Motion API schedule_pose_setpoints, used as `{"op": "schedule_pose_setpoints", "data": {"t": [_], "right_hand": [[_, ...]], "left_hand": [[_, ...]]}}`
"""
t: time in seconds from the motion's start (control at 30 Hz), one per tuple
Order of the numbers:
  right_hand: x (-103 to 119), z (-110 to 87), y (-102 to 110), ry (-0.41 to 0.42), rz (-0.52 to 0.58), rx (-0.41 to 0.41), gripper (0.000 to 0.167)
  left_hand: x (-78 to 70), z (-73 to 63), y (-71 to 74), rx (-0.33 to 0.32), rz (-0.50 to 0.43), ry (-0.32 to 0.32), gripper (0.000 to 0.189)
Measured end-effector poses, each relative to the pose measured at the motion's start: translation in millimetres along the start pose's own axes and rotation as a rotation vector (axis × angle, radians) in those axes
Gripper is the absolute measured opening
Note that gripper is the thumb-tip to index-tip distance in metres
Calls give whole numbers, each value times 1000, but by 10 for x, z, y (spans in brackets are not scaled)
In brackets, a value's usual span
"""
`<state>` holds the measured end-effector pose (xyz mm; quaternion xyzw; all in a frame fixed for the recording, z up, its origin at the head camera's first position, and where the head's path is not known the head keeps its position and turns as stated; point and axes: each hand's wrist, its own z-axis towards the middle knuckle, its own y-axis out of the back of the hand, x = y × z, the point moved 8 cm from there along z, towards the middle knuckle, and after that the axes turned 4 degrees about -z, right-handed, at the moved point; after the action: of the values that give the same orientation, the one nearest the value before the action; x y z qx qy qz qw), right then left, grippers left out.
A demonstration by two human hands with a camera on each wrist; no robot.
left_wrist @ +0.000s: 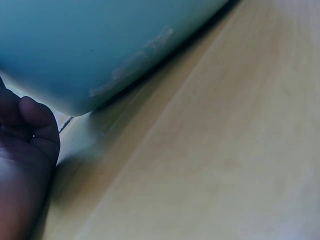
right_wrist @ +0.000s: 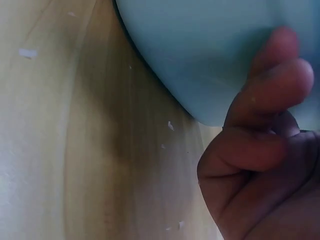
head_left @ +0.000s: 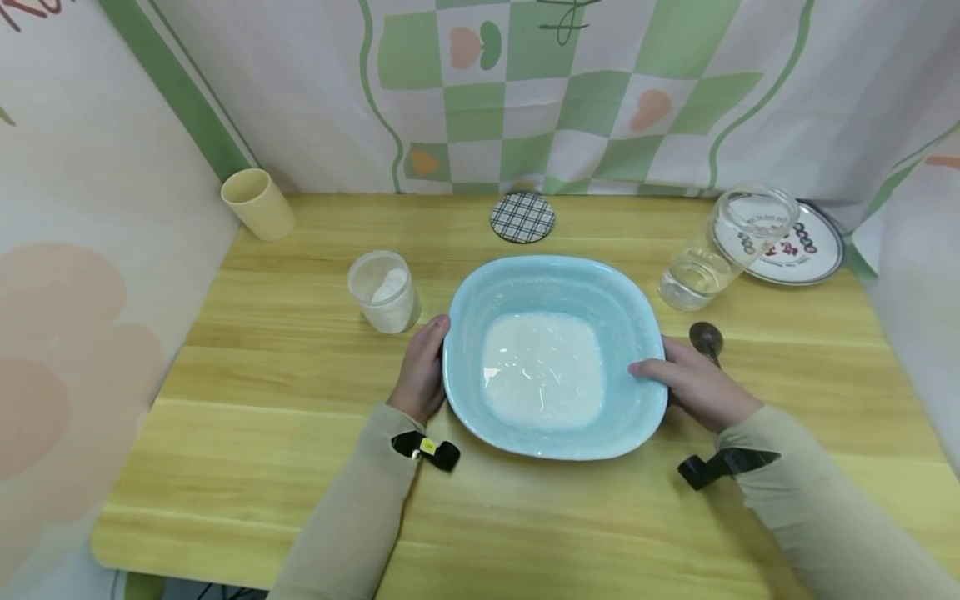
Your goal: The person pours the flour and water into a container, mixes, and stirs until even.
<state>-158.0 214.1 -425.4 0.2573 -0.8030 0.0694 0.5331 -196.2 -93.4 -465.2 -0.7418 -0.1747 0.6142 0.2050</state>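
Note:
A light blue basin with a pool of white liquid in its bottom is between my two hands. My left hand holds its left side, thumb up at the rim; in the left wrist view the curled fingers are by the outer wall. With the thumb laid over the inner edge, my right hand grips the right side. Its other fingers bend against the outside in the right wrist view. Beside the right hand lies a dark spoon, its handle partly hidden.
Left of the basin stands a clear cup of white powder. A yellow cup is at the back left, a checked coaster behind the basin. To the right, a glass jar holding clear liquid stands before a patterned plate.

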Motion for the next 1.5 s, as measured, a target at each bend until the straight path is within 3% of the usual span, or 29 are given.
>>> {"op": "schedule_pose_setpoints", "data": {"t": [0.5, 0.73, 1.07, 1.2, 1.5], "right_hand": [[60, -42, -15, -30, -56, 70, 67], [80, -197, 34, -12, -34, 8, 58], [91, -505, 86, 11, -64, -45, 58], [65, -525, 71, 16, -52, -50, 56], [22, -430, 32, -9, -44, -59, 70]], "left_hand": [[-36, -32, -50, 7, 13, 0, 28], [-49, -21, -105, 55, -17, -42, 31], [-37, -30, -90, 46, 28, -16, 29], [-37, -46, -88, 47, 56, -13, 25], [-3, -94, -116, 52, 69, -6, 13]]}}
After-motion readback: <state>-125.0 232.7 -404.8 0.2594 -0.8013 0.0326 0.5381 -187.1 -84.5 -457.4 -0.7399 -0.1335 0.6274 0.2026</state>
